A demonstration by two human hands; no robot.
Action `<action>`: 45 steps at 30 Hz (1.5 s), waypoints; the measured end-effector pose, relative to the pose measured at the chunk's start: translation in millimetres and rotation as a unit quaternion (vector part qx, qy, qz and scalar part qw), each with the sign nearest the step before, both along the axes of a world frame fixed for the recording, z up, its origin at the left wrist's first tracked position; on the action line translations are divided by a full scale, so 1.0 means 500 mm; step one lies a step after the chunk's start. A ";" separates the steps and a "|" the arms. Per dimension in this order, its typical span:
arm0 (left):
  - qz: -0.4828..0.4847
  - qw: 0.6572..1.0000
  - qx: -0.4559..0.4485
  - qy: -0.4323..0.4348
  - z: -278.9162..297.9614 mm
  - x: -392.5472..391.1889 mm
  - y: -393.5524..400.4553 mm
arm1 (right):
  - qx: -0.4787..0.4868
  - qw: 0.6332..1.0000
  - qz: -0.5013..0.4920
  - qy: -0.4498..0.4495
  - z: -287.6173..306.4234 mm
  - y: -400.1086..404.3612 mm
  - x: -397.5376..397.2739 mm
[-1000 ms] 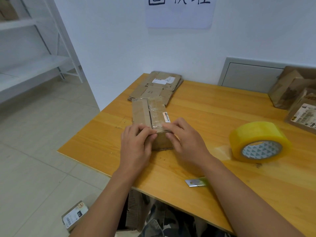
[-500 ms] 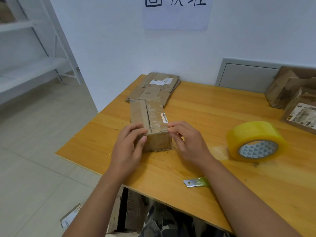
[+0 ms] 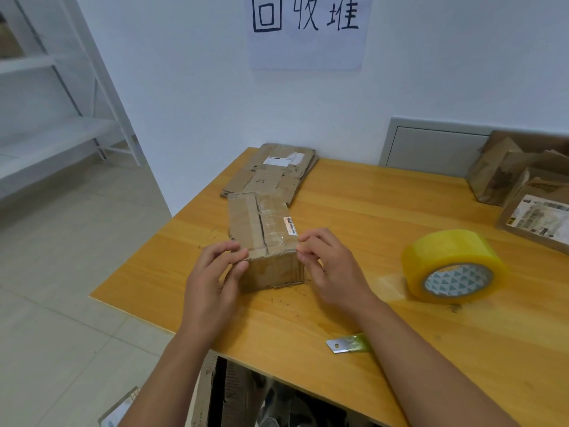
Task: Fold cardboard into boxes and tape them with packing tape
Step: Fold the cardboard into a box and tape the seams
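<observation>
Shelf (image 3: 55,134) at far left, off counter (image 3: 385,211). Left hand (image 3: 212,282): fingers curled, thumb and fingertips touching near-left top corner of box (image 3: 264,238). Box on counter near front-left, top seam taped, flat cardboard stack (image 3: 271,174) just behind. Right hand (image 3: 332,269): fingers bent, pinching near-right top corner of box. Blade (image 3: 341,346) near front edge, under right forearm. Tape roll (image 3: 452,269) at right, apart from box. More boxes (image 3: 523,186) far right.
</observation>
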State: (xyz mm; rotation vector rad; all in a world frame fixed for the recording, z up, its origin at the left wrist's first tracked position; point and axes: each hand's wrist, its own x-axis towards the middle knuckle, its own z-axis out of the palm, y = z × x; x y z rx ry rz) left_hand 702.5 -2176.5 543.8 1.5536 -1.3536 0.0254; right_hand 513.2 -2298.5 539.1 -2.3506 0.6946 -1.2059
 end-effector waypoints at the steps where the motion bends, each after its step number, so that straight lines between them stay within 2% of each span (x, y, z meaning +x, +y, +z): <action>1: 0.009 1.000 -0.007 0.001 0.001 -0.003 -0.002 | 0.001 1.000 -0.004 0.005 0.000 0.002 0.001; 5: 0.021 0.999 -0.026 -0.016 0.026 -0.022 -0.020 | -0.059 0.995 -0.066 0.039 0.026 0.011 -0.005; 10: 0.006 0.997 -0.076 -0.026 0.108 -0.059 -0.044 | -0.164 0.955 -0.081 0.235 0.074 0.034 -0.018; 16: -0.087 0.992 -0.079 -0.034 0.219 -0.125 -0.063 | -0.198 0.961 -0.138 0.138 0.165 0.014 -0.083; 19: -0.125 0.989 -0.072 -0.023 0.264 -0.152 -0.069 | -0.136 0.977 -0.150 0.071 0.215 0.009 -0.136; 21: -0.098 0.992 -0.079 0.008 0.292 -0.162 -0.074 | -0.067 0.986 -0.152 0.019 0.250 0.006 -0.182; 24: -0.086 0.983 -0.046 0.156 0.335 -0.174 -0.089 | 0.053 0.987 -0.145 -0.053 0.302 0.013 -0.257; 27: -0.215 0.931 0.048 0.292 0.362 -0.205 -0.107 | 0.136 0.976 -0.128 -0.111 0.331 0.029 -0.324; 29: -0.270 0.900 0.090 0.329 0.367 -0.246 -0.112 | 0.168 0.968 -0.132 -0.130 0.337 0.039 -0.365; 33: -0.331 0.880 0.122 0.318 0.363 -0.330 -0.116 | 0.205 0.946 -0.146 -0.205 0.336 0.058 -0.455; 36: -0.365 0.880 0.148 0.265 0.362 -0.391 -0.123 | 0.234 0.929 -0.151 -0.244 0.340 0.081 -0.527; 43: -0.314 0.910 0.159 0.221 0.318 -0.591 -0.152 | 0.283 0.923 -0.221 -0.141 0.304 0.115 -0.714; 45: -0.301 0.926 0.161 0.162 0.286 -0.647 -0.161 | 0.311 0.914 -0.242 -0.095 0.289 0.126 -0.755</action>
